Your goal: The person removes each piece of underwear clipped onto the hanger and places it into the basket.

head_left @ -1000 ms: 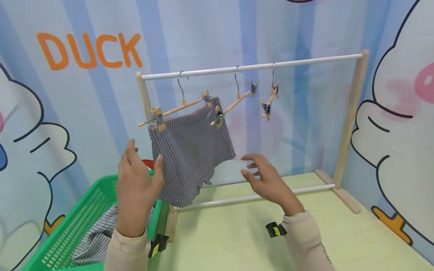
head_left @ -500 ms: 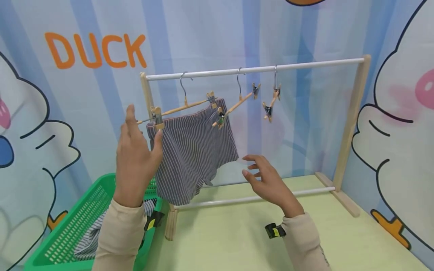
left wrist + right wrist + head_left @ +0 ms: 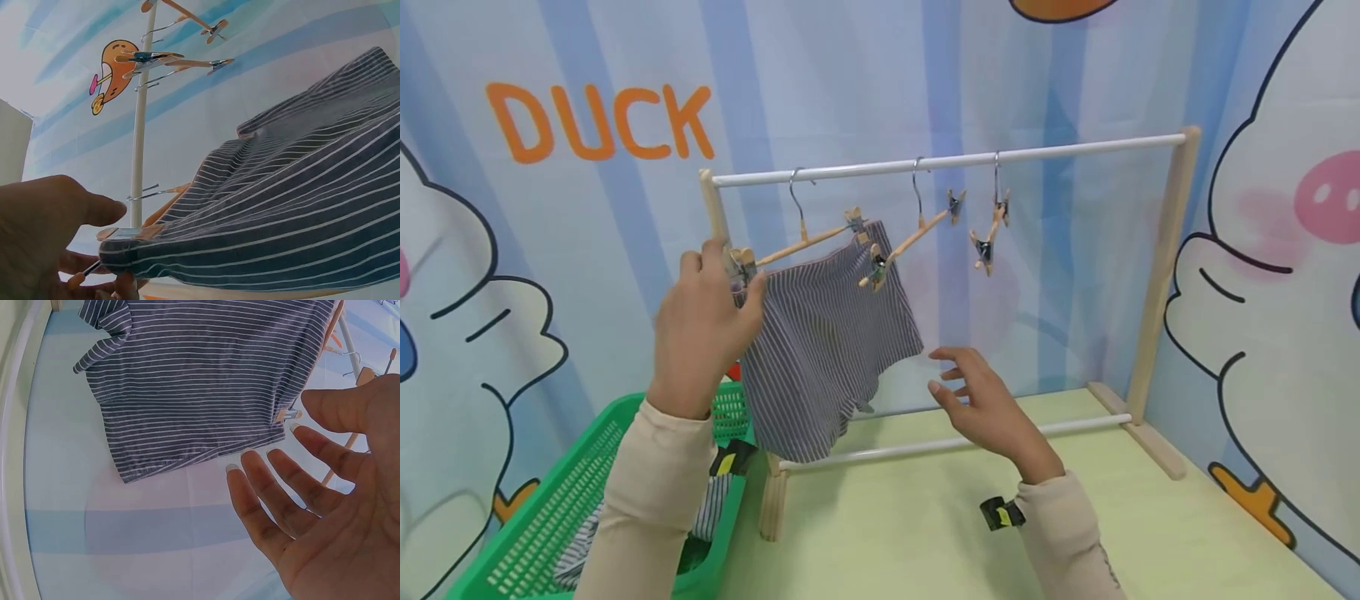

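Note:
Striped shorts (image 3: 820, 333), dark with thin white lines, hang by the waistband from a wooden clip hanger (image 3: 805, 243). My left hand (image 3: 703, 325) is at the hanger's left end, its fingers partly covering the clip there. In the left wrist view, the thumb (image 3: 103, 209) stands apart above the clip (image 3: 134, 234), and fingertips lie below and behind the waistband corner; whether they touch the cloth is unclear. My right hand (image 3: 985, 404) hovers right of the shorts' lower edge, fingers loosely bent with nothing between them. The right wrist view shows its fingers (image 3: 275, 500) spread apart.
Two more clip hangers (image 3: 925, 233) hang from the rack's white rail (image 3: 1060, 152), without garments. A green basket (image 3: 572, 467) with striped cloth (image 3: 711, 508) stands at left, beneath my left forearm. The rack's wooden post (image 3: 1165, 283) stands at right on the pale table (image 3: 910, 533).
My left hand has risen from beside the shorts to the hanger's left clip. My right hand has stayed nearly still, and the shorts hang much as before.

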`<state>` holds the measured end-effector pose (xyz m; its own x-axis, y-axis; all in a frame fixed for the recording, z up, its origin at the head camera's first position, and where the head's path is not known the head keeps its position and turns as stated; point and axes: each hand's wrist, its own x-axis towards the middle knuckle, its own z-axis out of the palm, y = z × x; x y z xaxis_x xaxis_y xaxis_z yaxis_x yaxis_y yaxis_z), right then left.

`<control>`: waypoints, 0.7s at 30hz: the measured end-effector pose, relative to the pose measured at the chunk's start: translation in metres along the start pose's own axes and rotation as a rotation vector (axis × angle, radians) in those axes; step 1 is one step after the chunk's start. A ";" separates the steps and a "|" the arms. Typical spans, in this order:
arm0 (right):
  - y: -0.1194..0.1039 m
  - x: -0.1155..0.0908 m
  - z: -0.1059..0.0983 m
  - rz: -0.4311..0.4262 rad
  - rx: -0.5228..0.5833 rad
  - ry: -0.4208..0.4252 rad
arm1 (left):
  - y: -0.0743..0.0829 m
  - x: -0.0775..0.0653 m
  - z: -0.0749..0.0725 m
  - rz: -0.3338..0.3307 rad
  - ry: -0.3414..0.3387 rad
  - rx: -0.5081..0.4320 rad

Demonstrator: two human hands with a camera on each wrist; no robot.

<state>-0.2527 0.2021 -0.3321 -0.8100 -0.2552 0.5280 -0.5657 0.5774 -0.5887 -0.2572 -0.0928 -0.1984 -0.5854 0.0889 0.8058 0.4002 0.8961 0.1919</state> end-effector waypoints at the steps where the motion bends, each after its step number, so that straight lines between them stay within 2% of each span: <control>1: 0.000 0.000 0.000 0.003 -0.001 -0.002 | 0.001 0.002 -0.001 -0.002 -0.040 0.001; 5: -0.001 -0.001 -0.001 0.014 -0.006 0.002 | 0.004 0.010 -0.002 0.002 -0.179 -0.009; 14: -0.001 -0.002 -0.002 0.016 0.014 0.003 | 0.008 0.023 -0.003 -0.024 -0.374 -0.046; 18: 0.000 -0.002 -0.002 0.006 0.013 0.004 | 0.009 0.026 0.001 -0.057 -0.400 -0.078; 21: 0.001 -0.001 -0.003 0.001 0.009 0.004 | 0.011 0.027 0.006 -0.055 -0.360 -0.092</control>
<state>-0.2514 0.2052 -0.3314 -0.8097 -0.2513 0.5303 -0.5665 0.5706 -0.5946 -0.2729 -0.0780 -0.1782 -0.8114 0.2040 0.5478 0.4139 0.8622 0.2921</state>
